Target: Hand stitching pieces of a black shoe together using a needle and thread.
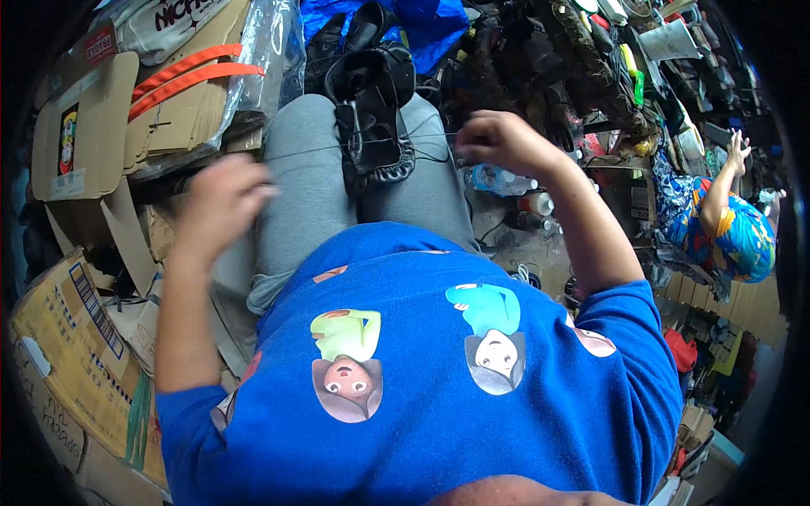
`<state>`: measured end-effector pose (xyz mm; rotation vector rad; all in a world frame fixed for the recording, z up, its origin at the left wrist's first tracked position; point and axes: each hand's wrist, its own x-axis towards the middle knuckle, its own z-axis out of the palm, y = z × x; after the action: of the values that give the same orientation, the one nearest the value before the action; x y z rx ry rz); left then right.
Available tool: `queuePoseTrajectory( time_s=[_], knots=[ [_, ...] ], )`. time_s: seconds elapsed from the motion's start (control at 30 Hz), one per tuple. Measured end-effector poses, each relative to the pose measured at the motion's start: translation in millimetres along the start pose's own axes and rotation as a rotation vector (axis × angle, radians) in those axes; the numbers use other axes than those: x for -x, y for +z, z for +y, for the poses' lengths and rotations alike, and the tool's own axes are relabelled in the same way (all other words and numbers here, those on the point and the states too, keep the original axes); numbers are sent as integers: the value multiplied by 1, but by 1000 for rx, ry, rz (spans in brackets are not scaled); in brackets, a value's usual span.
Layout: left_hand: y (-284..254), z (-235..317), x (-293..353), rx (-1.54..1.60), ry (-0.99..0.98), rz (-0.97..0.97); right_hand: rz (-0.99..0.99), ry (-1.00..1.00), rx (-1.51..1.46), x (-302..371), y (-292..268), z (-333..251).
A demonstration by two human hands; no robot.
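Observation:
A black leather shoe (375, 126) lies between my thighs, its opening facing up and its gathered edge toward me. Dark thread (308, 152) crosses the shoe and stretches out to both sides. My right hand (498, 139) is closed in a pinch on the thread's right end, just above my right knee. Over my left thigh, my left hand (224, 202) is curled and smeared by motion; the thread runs taut toward its fingers. A small greyish tip (270, 190) shows at those fingertips, too blurred to name.
More black shoes (367, 29) sit beyond my knees by a blue plastic sheet (439, 25). Cardboard boxes (80, 135) with orange straps (190, 72) crowd the left. Plastic bottles (498, 180) stand right of my leg. A person in a colourful shirt (734, 232) is at far right.

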<state>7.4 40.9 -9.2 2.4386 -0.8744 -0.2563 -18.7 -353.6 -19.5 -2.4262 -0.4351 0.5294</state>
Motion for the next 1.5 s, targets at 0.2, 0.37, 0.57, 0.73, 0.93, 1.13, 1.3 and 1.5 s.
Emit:
queuePoseTrajectory(
  time_s=[0.2,0.37,0.57,0.73,0.93,1.13,1.3,1.5],
  knots=[
    [-87,-70,115,-479,-517,404,204,563,406,134,-36,163],
    [-41,-27,57,-431,-558,327,159,495,216,99,-12,131],
    [54,33,-81,224,282,225,143,59,-401,-32,10,-9],
    [70,39,-126,314,153,-39,115,-103,-197,-54,17,-3],
    [72,29,-142,247,226,-186,89,-187,-251,-54,26,7],
    [77,17,-143,471,178,-330,156,-198,-303,-47,39,4],
    [67,22,-142,425,200,-439,274,-196,-223,-37,48,-2],
    [63,30,-142,338,239,-515,317,-275,33,-28,47,-15]
  ],
)
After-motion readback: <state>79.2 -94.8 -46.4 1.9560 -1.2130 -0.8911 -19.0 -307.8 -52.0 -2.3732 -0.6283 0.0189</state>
